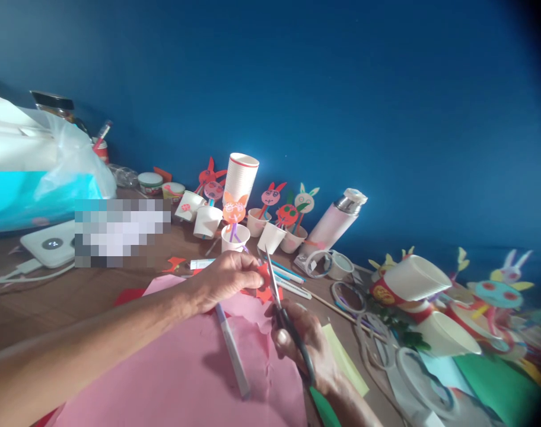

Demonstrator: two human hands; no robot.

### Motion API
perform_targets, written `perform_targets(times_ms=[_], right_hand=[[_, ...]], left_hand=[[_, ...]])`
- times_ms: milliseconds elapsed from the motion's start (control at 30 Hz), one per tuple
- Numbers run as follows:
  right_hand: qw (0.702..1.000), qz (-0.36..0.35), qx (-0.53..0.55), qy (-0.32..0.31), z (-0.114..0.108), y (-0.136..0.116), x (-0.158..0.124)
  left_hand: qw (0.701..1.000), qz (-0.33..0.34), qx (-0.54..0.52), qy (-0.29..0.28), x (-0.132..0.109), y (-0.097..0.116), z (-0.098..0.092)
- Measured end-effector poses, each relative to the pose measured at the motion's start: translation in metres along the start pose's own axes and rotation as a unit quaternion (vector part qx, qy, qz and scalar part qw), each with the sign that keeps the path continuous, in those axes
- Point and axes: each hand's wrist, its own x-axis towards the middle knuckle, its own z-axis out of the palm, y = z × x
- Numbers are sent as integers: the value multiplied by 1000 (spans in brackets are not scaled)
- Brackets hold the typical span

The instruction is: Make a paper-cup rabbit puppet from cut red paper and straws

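Observation:
My left hand pinches a small piece of red paper between thumb and fingers. In my right hand is a pair of black-handled scissors, its blades pointing up and lying against the red piece. How far the blades are spread is hard to make out. Below both hands spreads a large sheet of pink paper, with a white marker pen lying on it. Just behind the hands, paper cups hold animal-face cutouts, among them an orange face.
A stack of paper cups and a pink thermos stand by the blue wall. Rolls of tape, green paper and tipped cups lie at right. A white power bank with a cable is at left.

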Motion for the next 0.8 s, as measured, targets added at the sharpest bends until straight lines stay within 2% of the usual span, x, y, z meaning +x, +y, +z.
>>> perform_targets(times_ms=[333,500,800], right_hand=[[998,20,-51,-39,-13,-8,0],[996,30,-69,-41,-16,-8,0],[998,21,-22,-61,-19,0,0]], left_hand=[[998,-10,67,-17,-1,1,-4],[997,-12,69,-22,0,2,-4],[997,-22,68,-25,1,-1,-5]])
